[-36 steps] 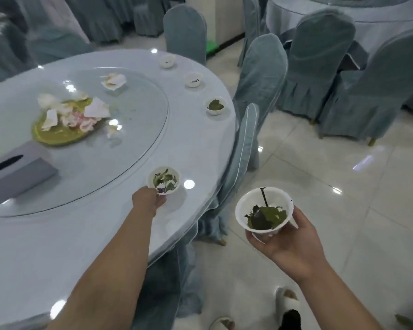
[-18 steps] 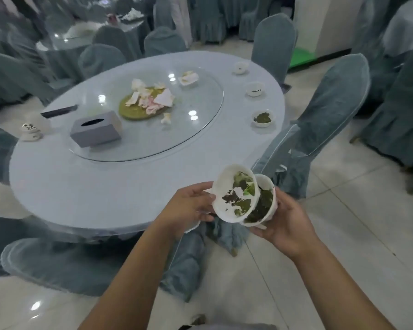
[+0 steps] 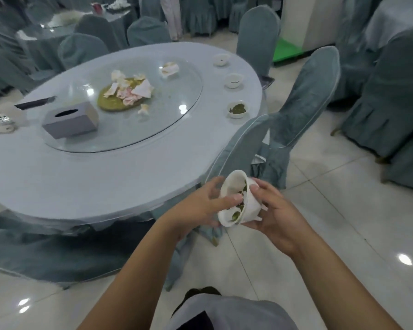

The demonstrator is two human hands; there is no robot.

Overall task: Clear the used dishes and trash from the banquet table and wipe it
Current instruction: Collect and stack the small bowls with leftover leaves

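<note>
White cups (image 3: 236,201) mouth-to-mouth | left hand (image 3: 200,208) grips one | right hand (image 3: 274,217) grips other

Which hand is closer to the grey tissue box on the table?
Left. The left hand is off the table's near edge, on the tissue box's side of the two nested cups. The right hand grips them from the far side, farther away.
</note>
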